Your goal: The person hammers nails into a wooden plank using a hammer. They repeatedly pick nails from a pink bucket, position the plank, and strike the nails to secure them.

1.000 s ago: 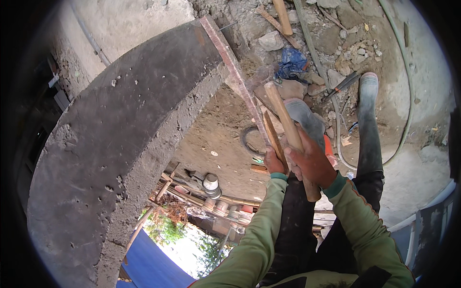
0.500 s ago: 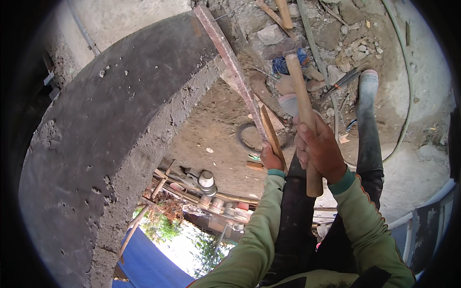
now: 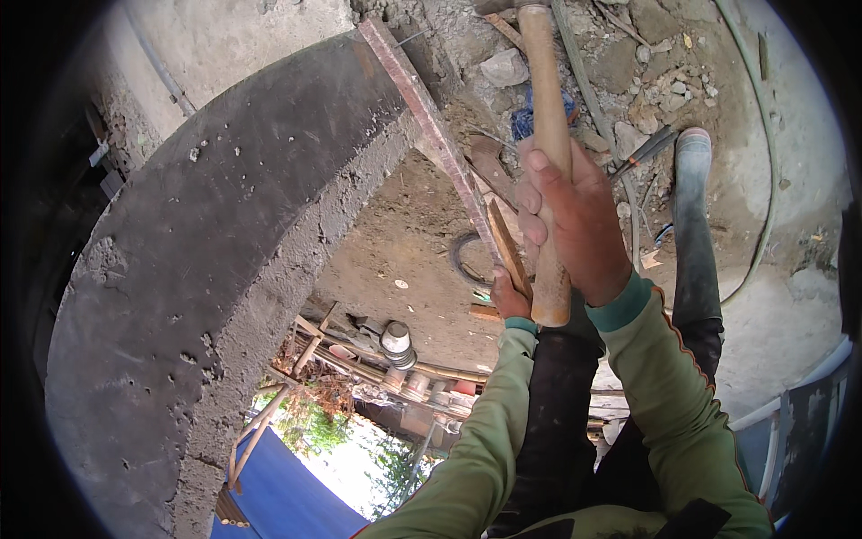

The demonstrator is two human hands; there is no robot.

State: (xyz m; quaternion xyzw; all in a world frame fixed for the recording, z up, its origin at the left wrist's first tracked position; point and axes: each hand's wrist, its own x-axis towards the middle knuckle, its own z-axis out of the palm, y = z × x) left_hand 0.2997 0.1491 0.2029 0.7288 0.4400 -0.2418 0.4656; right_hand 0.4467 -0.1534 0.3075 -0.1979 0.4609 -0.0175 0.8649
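My right hand [image 3: 588,225] is wrapped round the wooden handle of a hammer [image 3: 544,90]. The hammer's head is mostly cut off at the upper edge of the view. To its left, my left hand [image 3: 510,296] grips the near end of a long, mortar-smeared wooden strip [image 3: 429,130]. A shorter brown piece of wood [image 3: 508,250] lies along that strip at the same hand. The strip's far end rests against the edge of a dark, curved-looking concrete surface [image 3: 224,180] with a rough grey side.
Rubble [image 3: 669,94], a blue cloth [image 3: 530,117] and dark-handled cutters [image 3: 645,151] lie on the ground ahead. A hose [image 3: 768,189] runs along the right. Stacked buckets [image 3: 397,341] stand at the left, beyond a coil [image 3: 465,259]. My boot [image 3: 691,207] is at the right.
My right hand has raised the hammer, upward in the picture and slightly left. My left hand stays on the strip, nearly where it was.
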